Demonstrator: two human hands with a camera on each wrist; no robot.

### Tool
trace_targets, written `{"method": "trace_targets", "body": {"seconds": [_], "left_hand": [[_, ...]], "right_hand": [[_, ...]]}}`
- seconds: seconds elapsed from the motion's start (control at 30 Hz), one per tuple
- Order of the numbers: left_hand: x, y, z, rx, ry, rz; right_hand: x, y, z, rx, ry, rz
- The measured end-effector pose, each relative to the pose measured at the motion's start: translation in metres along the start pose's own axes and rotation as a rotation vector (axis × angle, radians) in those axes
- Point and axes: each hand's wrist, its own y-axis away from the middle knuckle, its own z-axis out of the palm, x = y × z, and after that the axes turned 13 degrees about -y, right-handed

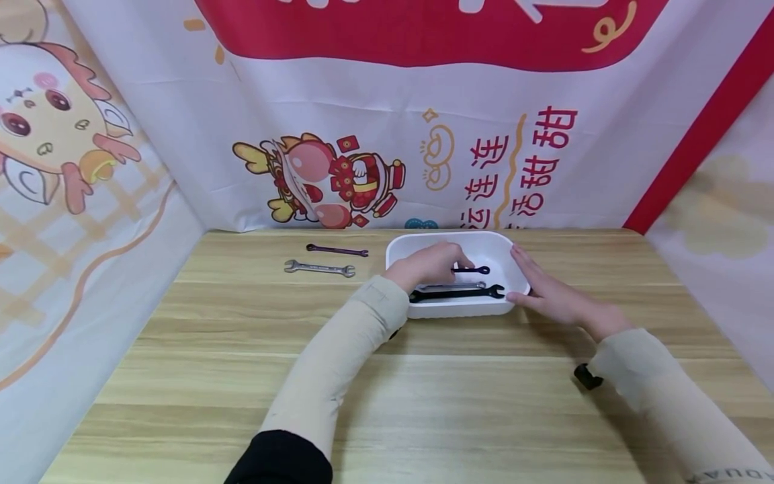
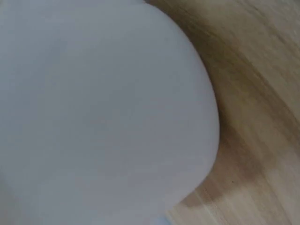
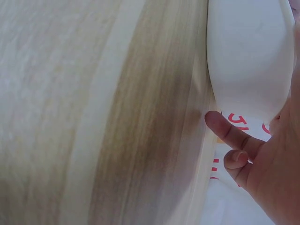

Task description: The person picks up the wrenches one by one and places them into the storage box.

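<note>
In the head view, my left hand (image 1: 432,262) reaches over the left side of a white plastic tray (image 1: 456,309). Its fingertips pinch a small dark wrench (image 1: 480,270), whose ring end points right. Below that, in the tray, lie a silver wrench (image 1: 462,286) and a larger black open-end wrench (image 1: 456,294). My right hand (image 1: 553,296) holds the tray's right end, thumb at the front corner and fingers along the far rim. Seen from the right wrist, two lower fingers (image 3: 229,133) stick out beneath the tray's end. The tray's white wall (image 2: 108,112) fills much of the left wrist view.
Left of the tray, a purple wrench (image 1: 337,251) and a silver double open-end wrench (image 1: 319,269) lie on the wooden table (image 1: 459,403). A printed cloth (image 1: 338,87) hangs along the table's back edge and the sides.
</note>
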Motion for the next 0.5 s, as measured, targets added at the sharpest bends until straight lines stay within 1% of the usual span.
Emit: {"method": "trace_targets", "body": {"seconds": [0.1, 0.27, 0.5], "left_hand": [[0.0005, -0.0035, 0.0022, -0.003, -0.012, -0.003], [0.0, -0.0069, 0.0051, -0.011, -0.006, -0.032], [-0.0024, -0.0104, 0.0079, -0.047, -0.011, -0.049]], "right_hand": [[0.001, 0.0002, -0.0001, 0.001, -0.002, -0.002], [0.0016, 0.0003, -0.0003, 0.002, 0.0, -0.003], [0.0002, 0.0006, -0.0002, 0.004, 0.01, 0.005]]}}
